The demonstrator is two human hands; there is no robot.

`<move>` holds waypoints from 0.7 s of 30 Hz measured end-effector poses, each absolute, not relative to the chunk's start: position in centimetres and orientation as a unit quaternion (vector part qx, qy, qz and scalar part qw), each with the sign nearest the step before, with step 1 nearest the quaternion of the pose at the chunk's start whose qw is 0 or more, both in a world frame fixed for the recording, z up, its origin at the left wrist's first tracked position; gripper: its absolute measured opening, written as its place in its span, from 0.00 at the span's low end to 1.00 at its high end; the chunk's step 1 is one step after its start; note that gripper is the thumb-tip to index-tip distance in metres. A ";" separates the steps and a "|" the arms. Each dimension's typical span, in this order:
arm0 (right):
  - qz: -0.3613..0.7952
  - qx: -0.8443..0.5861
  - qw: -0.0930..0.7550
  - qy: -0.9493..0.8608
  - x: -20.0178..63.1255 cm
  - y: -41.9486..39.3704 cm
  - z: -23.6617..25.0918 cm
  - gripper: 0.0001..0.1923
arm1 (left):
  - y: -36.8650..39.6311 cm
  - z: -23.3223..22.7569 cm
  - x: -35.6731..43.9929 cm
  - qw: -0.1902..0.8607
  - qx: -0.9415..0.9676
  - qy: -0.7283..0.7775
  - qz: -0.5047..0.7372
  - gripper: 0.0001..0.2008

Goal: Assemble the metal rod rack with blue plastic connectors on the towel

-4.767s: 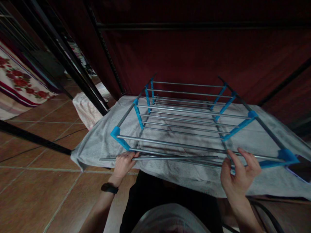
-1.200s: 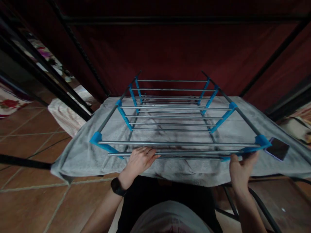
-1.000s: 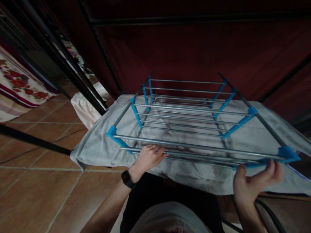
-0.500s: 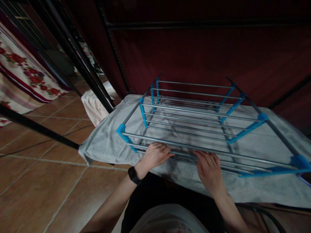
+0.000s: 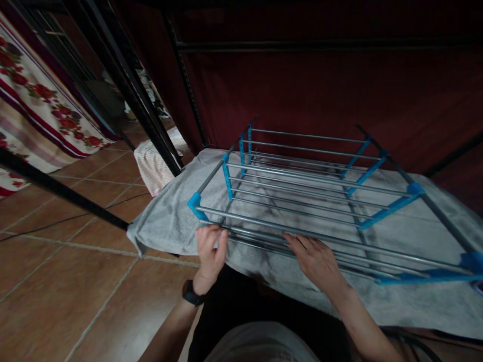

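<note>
A shoe rack (image 5: pixel 320 174) of grey metal rods and blue plastic side brackets lies on a grey cloth cover. My left hand (image 5: pixel 210 254), with a dark watch on its wrist, is closed at the rack's near left corner, fingers curled at the lower rods just below the blue bracket (image 5: pixel 195 203). Further right, my right hand (image 5: pixel 316 260) has its fingers bent over the near lower rods, about mid-length. The fingertips of both hands are partly hidden behind the rods.
The grey cloth (image 5: pixel 166 223) covers a bed-like surface with black metal posts (image 5: pixel 128 90). Behind it hangs a dark red curtain (image 5: pixel 302 95). A flowered cloth (image 5: pixel 49 108) hangs at left over the tiled floor (image 5: pixel 75 281), where a thin cable (image 5: pixel 79 216) runs.
My left hand has slid left along the near rods to the rack's corner. The right hand has shifted slightly left along the rods. The view has moved a little.
</note>
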State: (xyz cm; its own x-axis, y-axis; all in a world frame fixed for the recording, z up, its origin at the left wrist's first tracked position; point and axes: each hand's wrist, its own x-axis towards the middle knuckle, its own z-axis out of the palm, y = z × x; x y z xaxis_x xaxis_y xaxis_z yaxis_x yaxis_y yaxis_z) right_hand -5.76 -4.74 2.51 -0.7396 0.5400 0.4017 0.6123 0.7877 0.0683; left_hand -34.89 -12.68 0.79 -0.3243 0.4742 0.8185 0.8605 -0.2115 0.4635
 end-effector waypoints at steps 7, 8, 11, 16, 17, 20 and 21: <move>-0.106 -0.298 0.188 -0.930 -5.7 -4.4 2.2 0.18 | -9.5 0.2 -41.4 -0.071 -0.251 -0.621 -0.739 0.24; -0.108 -0.297 0.191 -0.929 -5.7 -4.4 2.3 0.17 | -8.9 0.4 -41.5 -0.118 -0.261 -0.614 -0.735 0.26; -0.110 -0.294 0.195 -0.929 -5.6 -4.4 2.4 0.17 | -7.7 0.8 -40.9 -0.203 -0.255 -0.586 -0.741 0.28; -0.098 -0.302 0.174 -0.932 -5.8 -4.5 2.6 0.17 | -7.0 0.7 -40.0 -0.207 -0.150 -0.553 -0.793 0.28; -0.091 -0.302 0.164 -0.935 -6.2 -4.5 2.7 0.18 | -6.9 0.6 -40.0 -0.205 -0.136 -0.549 -0.799 0.28; -0.064 -0.295 0.124 -0.945 -8.7 -4.7 3.6 0.21 | -6.6 0.4 -40.1 -0.197 -0.122 -0.546 -0.805 0.28; -0.052 -0.289 0.110 -0.949 -10.0 -4.8 4.1 0.22 | -6.6 0.3 -40.2 -0.195 -0.121 -0.545 -0.807 0.29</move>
